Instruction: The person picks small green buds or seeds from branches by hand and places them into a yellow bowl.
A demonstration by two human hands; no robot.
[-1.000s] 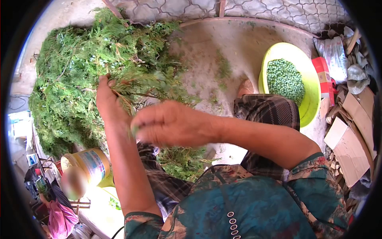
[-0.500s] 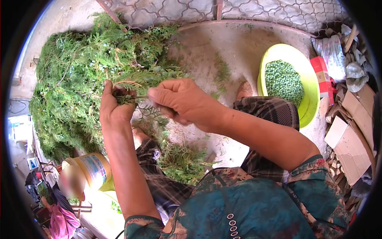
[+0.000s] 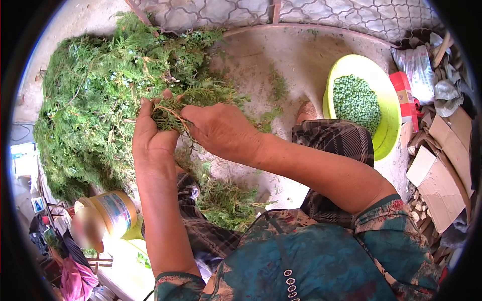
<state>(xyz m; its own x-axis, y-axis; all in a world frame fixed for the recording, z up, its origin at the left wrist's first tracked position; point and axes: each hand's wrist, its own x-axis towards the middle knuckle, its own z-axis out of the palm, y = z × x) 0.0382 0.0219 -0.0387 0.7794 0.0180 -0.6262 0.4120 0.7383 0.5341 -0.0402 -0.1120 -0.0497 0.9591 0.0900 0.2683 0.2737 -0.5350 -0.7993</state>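
Note:
My left hand [image 3: 156, 131], palm up, has its fingers curled round a leafy green sprig [image 3: 169, 113]. My right hand [image 3: 217, 128] is closed on the brownish stem of that sprig, just right of the left hand. Leafy tips stick out above and between the two hands. Behind them lies a large heap of green conifer branches [image 3: 90, 110]. A yellow-green basin [image 3: 390, 135] holding many small green berries [image 3: 356, 103] stands at the right.
Loose sprigs [image 3: 226, 200] lie on the floor between my legs. A yellow bucket [image 3: 118, 213] is at the lower left. Cardboard [image 3: 442, 193] and a red box [image 3: 403, 95] are at the right. A metal lattice [image 3: 321, 15] runs along the top.
The sprig now shows more leaves between my hands. My right hand has turned and moved slightly down, nearer my left hand, which has shifted a little right.

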